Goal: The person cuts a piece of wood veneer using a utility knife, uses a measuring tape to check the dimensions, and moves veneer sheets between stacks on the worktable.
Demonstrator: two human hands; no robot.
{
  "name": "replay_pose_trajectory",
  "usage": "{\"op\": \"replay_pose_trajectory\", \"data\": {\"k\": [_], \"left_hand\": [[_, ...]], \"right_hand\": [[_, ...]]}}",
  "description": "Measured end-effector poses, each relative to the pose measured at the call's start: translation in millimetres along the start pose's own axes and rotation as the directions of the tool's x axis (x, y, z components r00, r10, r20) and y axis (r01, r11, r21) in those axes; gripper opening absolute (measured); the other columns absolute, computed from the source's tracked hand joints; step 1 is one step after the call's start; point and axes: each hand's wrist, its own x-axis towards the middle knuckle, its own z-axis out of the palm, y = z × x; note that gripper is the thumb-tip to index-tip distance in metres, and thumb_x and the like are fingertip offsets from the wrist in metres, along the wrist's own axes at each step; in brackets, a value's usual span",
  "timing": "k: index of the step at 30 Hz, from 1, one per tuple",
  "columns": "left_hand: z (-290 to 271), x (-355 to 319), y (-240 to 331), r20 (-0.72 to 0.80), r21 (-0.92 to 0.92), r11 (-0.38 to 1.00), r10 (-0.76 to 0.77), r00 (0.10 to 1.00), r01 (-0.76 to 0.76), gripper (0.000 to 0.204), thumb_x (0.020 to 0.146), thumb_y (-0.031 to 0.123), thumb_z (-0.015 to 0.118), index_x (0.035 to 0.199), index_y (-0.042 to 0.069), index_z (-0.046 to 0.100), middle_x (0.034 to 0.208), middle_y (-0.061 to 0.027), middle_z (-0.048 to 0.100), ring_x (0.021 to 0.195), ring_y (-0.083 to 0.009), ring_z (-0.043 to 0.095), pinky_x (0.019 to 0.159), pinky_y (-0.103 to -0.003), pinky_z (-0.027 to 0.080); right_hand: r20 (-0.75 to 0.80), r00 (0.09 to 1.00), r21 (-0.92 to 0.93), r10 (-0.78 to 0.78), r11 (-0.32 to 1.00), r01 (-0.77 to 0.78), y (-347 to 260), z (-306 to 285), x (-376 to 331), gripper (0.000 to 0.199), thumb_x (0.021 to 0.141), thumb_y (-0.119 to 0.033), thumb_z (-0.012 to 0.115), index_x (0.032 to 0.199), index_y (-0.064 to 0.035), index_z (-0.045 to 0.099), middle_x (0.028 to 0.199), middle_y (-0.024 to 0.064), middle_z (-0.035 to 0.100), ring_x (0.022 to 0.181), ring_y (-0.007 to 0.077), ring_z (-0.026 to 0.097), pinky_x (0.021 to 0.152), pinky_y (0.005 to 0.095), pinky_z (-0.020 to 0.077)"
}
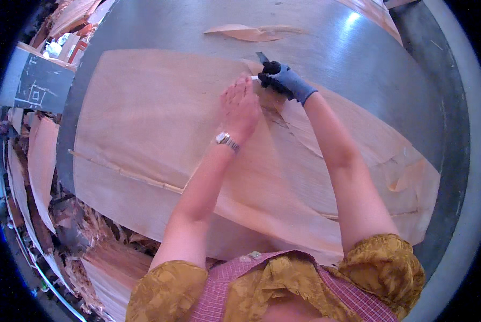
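Observation:
Over a large sheet of pale wood veneer (144, 96), my left hand (241, 109) lies flat with its fingers stretched out, slightly blurred. It is bare, with a metal wristwatch (227, 141) at the wrist. My right hand (283, 81) wears a grey and black glove and is closed round a small knife-like tool (261, 57). The tool's dark flat end sticks out beyond the fingers; the glove hides the rest. A small white piece (254, 78) shows between the hands; what it is I cannot tell. Beneath my right forearm lies another, wrinkled veneer piece (315, 139) with dark cracks.
A thin light stick (128, 174) crosses the veneer, partly covered. The veneer rests on a smooth grey metal tabletop (171, 27). A torn veneer strip (248, 33) lies at the far side. Left of the table are piled veneer scraps (42, 161) and a dark marked panel (39, 86).

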Motion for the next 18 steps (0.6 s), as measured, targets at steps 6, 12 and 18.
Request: {"op": "replay_pose_trajectory", "data": {"k": [6,12,18], "left_hand": [[32.9,25.3,-24.3,0.034,0.066,0.996,0.056,0.998,-0.059,0.057,0.087,0.036,0.060,0.136,0.008,0.050,0.142,-0.0067,0.048,0.127,-0.0286,0.045,0.102,-0.046,0.035],[40.4,23.1,-25.6,0.061,0.096,0.988,0.119,0.991,-0.124,0.064,0.085,0.043,0.060,0.135,0.005,0.050,0.142,-0.0074,0.047,0.126,-0.0285,0.044,0.099,-0.046,0.036],[44.9,18.4,-34.2,0.068,0.051,0.990,0.131,0.989,-0.135,0.050,0.088,0.038,0.056,0.128,0.007,0.056,0.134,-0.0077,0.053,0.125,-0.0308,0.045,0.097,-0.049,0.037]], "right_hand": [[-0.015,0.997,-0.019,0.070,0.997,-0.070,-4.5,7.0,9.3,0.034,0.077,-0.028,0.078,0.095,-0.0025,0.064,0.087,0.0045,0.066,0.076,0.0137,0.055,0.068,0.0320,0.0473],[-0.331,0.930,-0.594,0.160,0.730,-0.337,-20.0,9.1,-9.9,0.040,0.080,-0.034,0.072,0.098,0.0000,0.061,0.092,0.0198,0.067,0.085,0.0295,0.065,0.071,0.0413,0.0496],[-0.510,0.821,-0.650,-0.258,0.741,-0.172,-11.8,75.3,-153.8,0.050,0.082,-0.040,0.069,0.118,-0.0076,0.055,0.100,0.0156,0.064,0.086,0.0365,0.063,0.073,0.0470,0.0511]]}}
